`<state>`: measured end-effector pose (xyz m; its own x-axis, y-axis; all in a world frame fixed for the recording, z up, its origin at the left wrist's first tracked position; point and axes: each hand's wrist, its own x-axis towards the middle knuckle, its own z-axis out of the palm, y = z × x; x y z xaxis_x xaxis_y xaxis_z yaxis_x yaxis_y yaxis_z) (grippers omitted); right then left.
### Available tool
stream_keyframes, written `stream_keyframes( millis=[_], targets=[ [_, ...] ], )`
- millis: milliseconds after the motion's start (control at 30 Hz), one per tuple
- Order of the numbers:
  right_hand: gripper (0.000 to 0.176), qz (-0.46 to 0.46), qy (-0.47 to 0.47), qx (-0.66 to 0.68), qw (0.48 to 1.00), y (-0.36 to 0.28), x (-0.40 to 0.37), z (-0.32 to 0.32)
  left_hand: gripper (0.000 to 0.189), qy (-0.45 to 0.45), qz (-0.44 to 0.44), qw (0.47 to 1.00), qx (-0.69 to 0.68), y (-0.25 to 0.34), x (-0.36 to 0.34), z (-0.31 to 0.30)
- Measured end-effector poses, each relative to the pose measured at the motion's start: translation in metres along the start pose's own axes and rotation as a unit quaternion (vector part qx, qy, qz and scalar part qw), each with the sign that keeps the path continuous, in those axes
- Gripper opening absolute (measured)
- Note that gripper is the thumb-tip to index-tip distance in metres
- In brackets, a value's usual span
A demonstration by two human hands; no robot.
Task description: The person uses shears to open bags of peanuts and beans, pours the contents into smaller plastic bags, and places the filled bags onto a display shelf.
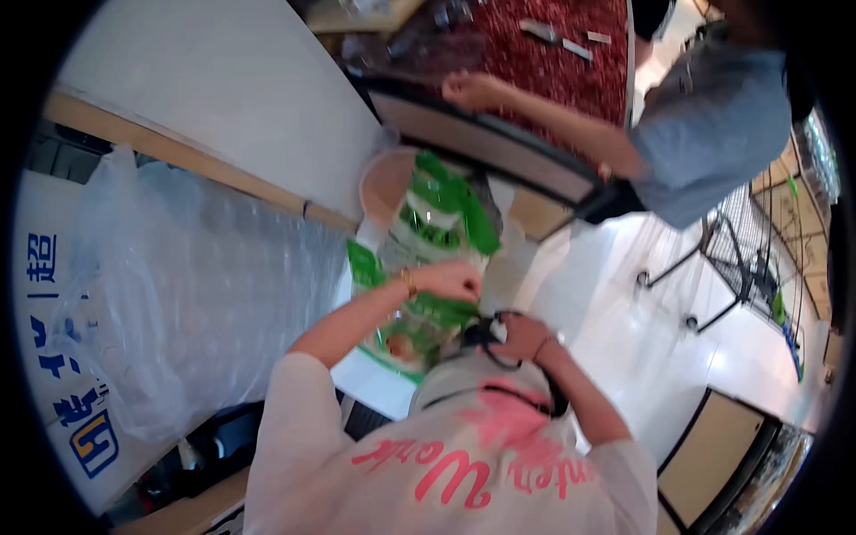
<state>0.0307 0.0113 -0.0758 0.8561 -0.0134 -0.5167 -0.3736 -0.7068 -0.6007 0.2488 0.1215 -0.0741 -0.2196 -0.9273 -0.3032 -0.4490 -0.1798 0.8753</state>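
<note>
My left hand (450, 281), with a gold bracelet at the wrist, is closed in a fist at the upper edge of a green-and-white plastic bag (406, 334). The bag hangs or stands in front of my waist; its contents are blurred. A second green-and-white plastic bag (437, 218) is just beyond my fist. Close to my waist on the right, my right hand (522, 339) has its fingers curled around a black thing (481, 334), partly hidden and too blurred to name.
A pink bucket (379, 192) stands behind the bags. Clear plastic wrap (196, 285) covers goods on the left, below a white counter (223, 80). Ahead, another person's arm (553, 125) reaches over a bin of dark red pieces (517, 62). A wire cart (744, 241) stands right.
</note>
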Motion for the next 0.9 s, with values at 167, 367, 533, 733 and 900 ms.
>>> stream_keyframes(
  millis=[167,367,533,733,900],
  targets=[
    [0.093,0.037,-0.047,-0.054,0.997,-0.023,-0.016,-0.031,0.015,-0.011,-0.013,1.000,0.019,0.008,0.000,0.000],
    [0.092,0.045,-0.038,-0.035,0.998,-0.019,-0.013,-0.020,0.018,0.009,-0.045,0.999,0.013,0.008,0.002,-0.001],
    [0.087,0.041,-0.045,-0.005,0.998,-0.020,-0.015,-0.024,0.017,0.009,-0.037,0.999,0.014,0.005,0.004,0.001],
    [0.080,0.017,-0.048,-0.042,0.998,-0.009,-0.001,-0.021,0.018,0.020,-0.038,0.998,0.036,0.007,0.002,0.000],
    [0.081,0.044,-0.056,-0.080,0.994,-0.028,-0.008,-0.026,0.018,0.017,-0.041,0.999,0.026,0.014,0.004,0.001]
  ],
)
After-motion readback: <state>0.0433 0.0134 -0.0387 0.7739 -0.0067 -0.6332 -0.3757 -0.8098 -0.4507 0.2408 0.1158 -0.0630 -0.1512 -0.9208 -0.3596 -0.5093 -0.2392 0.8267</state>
